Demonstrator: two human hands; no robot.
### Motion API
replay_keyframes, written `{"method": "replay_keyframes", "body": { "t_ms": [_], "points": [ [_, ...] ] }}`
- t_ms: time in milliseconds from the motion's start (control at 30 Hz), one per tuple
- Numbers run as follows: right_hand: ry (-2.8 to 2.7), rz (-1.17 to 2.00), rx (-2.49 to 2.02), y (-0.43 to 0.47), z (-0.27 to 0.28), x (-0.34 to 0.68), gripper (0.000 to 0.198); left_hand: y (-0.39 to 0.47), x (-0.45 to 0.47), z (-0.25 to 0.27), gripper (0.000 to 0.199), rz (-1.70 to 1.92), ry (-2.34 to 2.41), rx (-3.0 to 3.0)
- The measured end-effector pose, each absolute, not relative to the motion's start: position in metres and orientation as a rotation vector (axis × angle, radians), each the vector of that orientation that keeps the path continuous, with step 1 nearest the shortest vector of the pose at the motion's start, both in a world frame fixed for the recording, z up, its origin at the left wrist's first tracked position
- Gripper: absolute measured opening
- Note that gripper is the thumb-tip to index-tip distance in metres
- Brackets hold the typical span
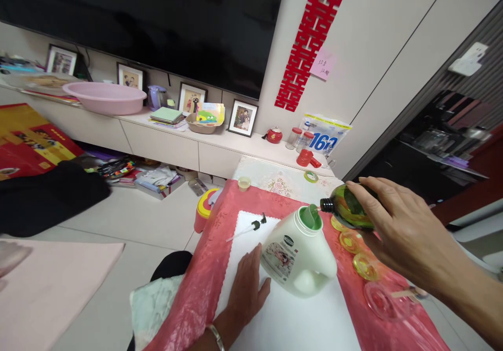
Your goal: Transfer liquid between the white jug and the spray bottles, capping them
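My right hand [396, 225] is wrapped round a dark green bottle [349, 207], tilted almost level with its black threaded neck pointing left. The neck is just over the uncapped mouth of a pale green jug [301, 256], where a green spout shows inside. Liquid seems to run from the neck into the spout. Beside the jug's lower left, my left hand [247, 288] has its fingers stretched out and its thumb apart, the fingertips at the jug's side. A black pump top [257, 225] with a clear tube lies on the white mat [251, 335].
Red plastic [204, 283] covers the table under the mat. Several yellow-tinted glass dishes [365, 266] and a clear dish [387, 301] line the right side. A small cup [244, 184] and a tape roll [310, 176] sit farther back. Behind stands a low cabinet [157, 141].
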State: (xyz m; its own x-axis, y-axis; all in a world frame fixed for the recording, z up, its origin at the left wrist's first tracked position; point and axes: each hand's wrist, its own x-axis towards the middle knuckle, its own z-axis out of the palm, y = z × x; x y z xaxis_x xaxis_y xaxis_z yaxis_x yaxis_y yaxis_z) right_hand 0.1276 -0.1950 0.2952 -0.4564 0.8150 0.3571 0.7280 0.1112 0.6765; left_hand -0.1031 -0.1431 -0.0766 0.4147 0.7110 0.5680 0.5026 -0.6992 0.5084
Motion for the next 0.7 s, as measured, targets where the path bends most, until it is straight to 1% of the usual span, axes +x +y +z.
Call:
{"method": "replay_keyframes", "body": {
  "t_ms": [200, 700],
  "points": [
    [2.255, 1.296, 1.559, -0.196, 0.296, 0.129, 0.064, -0.143, -0.103, -0.075, 0.086, 1.197, 1.061, 2.425],
    [2.203, 1.295, 1.565, -0.198, 0.304, 0.12, 0.062, -0.144, -0.102, -0.076, 0.086, 1.159, 1.075, 2.425]
  ]
}}
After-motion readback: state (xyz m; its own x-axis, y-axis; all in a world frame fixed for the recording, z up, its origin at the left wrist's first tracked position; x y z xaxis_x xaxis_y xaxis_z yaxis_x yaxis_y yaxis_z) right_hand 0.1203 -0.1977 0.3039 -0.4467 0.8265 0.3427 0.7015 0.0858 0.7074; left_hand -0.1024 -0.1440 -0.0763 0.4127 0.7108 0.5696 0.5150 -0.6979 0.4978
